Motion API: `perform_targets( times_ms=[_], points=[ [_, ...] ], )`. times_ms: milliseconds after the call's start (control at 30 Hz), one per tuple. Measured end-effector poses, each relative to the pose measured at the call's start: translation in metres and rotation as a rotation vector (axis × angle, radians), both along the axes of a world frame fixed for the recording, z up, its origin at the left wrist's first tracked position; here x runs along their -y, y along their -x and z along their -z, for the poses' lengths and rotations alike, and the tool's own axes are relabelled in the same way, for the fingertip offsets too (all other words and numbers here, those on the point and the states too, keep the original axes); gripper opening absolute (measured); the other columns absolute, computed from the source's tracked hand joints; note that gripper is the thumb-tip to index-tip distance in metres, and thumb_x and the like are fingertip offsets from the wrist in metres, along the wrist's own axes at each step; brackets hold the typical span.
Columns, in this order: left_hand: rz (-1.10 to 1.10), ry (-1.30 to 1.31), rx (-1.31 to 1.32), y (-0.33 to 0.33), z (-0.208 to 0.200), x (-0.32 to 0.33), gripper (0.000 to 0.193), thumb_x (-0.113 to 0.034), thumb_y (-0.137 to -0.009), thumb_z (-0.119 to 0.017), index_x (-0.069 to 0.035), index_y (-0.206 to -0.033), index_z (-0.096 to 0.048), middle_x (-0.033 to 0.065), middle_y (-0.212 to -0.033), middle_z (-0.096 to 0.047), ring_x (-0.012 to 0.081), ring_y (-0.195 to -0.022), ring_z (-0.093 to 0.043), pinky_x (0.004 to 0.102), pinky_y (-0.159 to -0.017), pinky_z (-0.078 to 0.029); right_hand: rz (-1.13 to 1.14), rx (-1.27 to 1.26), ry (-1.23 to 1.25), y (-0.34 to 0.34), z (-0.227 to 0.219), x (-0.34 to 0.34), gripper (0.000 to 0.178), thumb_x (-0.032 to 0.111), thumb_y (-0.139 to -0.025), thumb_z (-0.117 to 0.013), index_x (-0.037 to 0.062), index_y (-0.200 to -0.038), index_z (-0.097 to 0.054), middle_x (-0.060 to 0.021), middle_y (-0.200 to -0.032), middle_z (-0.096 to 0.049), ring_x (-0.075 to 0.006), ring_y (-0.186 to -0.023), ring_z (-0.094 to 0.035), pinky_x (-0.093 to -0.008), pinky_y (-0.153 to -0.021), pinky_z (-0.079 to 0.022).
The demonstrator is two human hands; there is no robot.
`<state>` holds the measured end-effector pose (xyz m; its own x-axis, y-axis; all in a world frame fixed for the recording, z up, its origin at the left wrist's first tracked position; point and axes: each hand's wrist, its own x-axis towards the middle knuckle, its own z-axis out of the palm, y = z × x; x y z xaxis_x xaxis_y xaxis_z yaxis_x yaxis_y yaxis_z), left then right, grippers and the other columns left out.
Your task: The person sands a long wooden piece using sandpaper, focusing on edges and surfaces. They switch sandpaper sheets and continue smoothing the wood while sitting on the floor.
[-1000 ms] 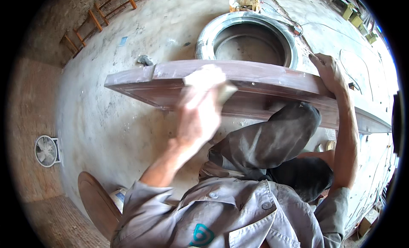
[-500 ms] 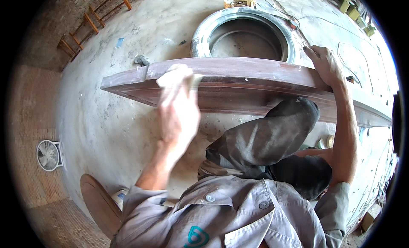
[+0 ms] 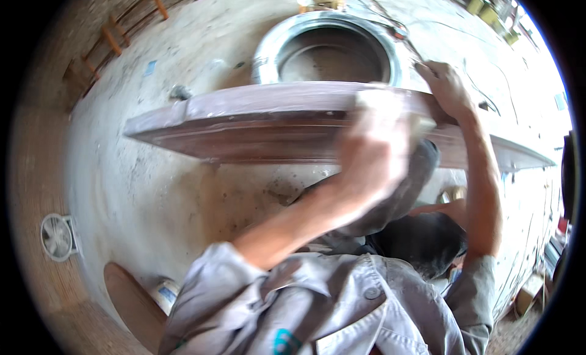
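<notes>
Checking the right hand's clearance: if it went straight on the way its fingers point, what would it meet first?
Probably the big metal ring on the floor beyond the wooden board that the right hand grips; depth is unclear.

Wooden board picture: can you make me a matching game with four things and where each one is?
Things:
1. wooden board
2. metal ring
3. small fan
4. right hand

Places:
A. on the floor near the left edge of the picture
B. gripping the far edge of the board near its right end
C. stretched across the middle, over the person's knee
D. on the concrete floor beyond the board, at the top

Pairs: 1-C, 2-D, 3-A, 4-B
</notes>
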<state>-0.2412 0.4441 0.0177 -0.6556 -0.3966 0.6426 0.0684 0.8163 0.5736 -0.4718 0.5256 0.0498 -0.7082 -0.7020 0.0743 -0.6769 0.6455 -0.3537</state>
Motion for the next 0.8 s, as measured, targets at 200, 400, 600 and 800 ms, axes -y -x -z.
perform_targets(
  times_ms=[200, 400, 600, 800],
  points=[
    [-0.124, 0.218, 0.121, -0.053, 0.003, 0.076, 0.025, -0.006, -0.098, -0.063, 0.003, -0.119, -0.070, 0.0216, -0.123, -0.072, 0.0357, -0.121, -0.066, 0.0480, -0.108, -0.051, 0.049, 0.042, -0.006, -0.008, -0.008, -0.004, 0.045, 0.041, -0.102, -0.056, 0.0024, -0.118, -0.074, -0.0263, -0.100, -0.072, -0.0418, -0.094, -0.070, -0.0445, -0.088, -0.051],
    [-0.401, 0.285, 0.227, -0.102, -0.004, 0.099, 0.024, -0.010, -0.105, -0.056, 0.006, -0.118, -0.069, 0.0232, -0.119, -0.071, 0.0392, -0.116, -0.066, 0.0466, -0.110, -0.049, 0.005, 0.033, 0.005, -0.001, -0.004, 0.001, 0.047, 0.042, -0.102, -0.056, 0.0018, -0.118, -0.073, -0.0274, -0.099, -0.072, -0.0419, -0.095, -0.070, -0.0443, -0.088, -0.052],
    [-0.177, 0.230, 0.060, -0.073, 0.017, 0.084, 0.027, -0.006, -0.095, -0.066, 0.003, -0.121, -0.070, 0.0211, -0.128, -0.070, 0.0362, -0.125, -0.065, 0.0464, -0.113, -0.049, -0.010, 0.064, -0.004, 0.016, 0.011, -0.007, 0.049, 0.045, -0.103, -0.054, 0.0032, -0.121, -0.073, -0.0235, -0.094, -0.072, -0.0333, -0.088, -0.071, -0.0412, -0.085, -0.052],
    [-0.832, 0.097, 0.592, -0.203, -0.019, 0.287, 0.052, -0.037, -0.111, -0.046, 0.004, -0.093, -0.074, 0.0251, -0.071, -0.067, 0.0463, -0.068, -0.066, 0.0530, -0.062, -0.050, -0.020, -0.041, 0.070, 0.002, -0.004, -0.006, 0.044, 0.040, -0.105, -0.054, 0.0036, -0.125, -0.071, -0.0248, -0.099, -0.073, -0.0392, -0.094, -0.071, -0.0420, -0.086, -0.053]
  ],
)
